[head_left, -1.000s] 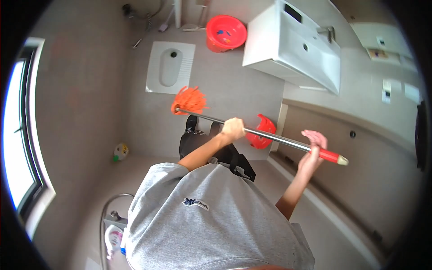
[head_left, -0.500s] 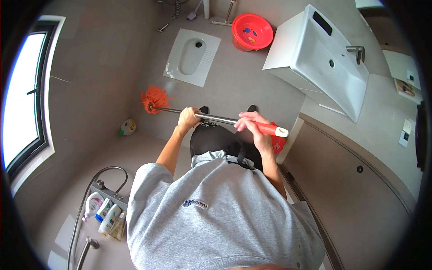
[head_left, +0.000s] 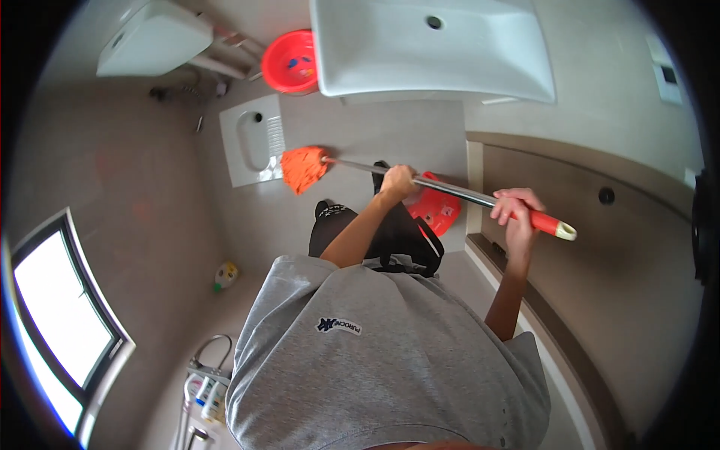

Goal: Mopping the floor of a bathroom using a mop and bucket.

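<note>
Both my hands hold a mop across the front of my body. My left hand (head_left: 399,182) is closed round its metal pole (head_left: 360,166) at about the middle. Farther up, by the red grip with a pale end cap (head_left: 553,225), my right hand (head_left: 517,210) has its fingers curled over the pole. The orange mop head (head_left: 304,168) lies on the grey floor, against the right edge of the white squat toilet (head_left: 241,172). Below the pole, beside my right leg, a red plastic object (head_left: 439,211) is partly hidden, so its kind is unclear.
A red bucket (head_left: 281,66) stands by the white washbasin (head_left: 495,64) ahead. The white cistern (head_left: 161,37) hangs at the far left. A yellow and white bottle (head_left: 226,274) sits near the left wall. To my right runs a brown panel (head_left: 570,187); shower fittings (head_left: 206,367) are lower left.
My body and view have turned to the right. The mop head has moved from beside the left wall to the squat toilet's edge, and both hands have swung right with the pole.
</note>
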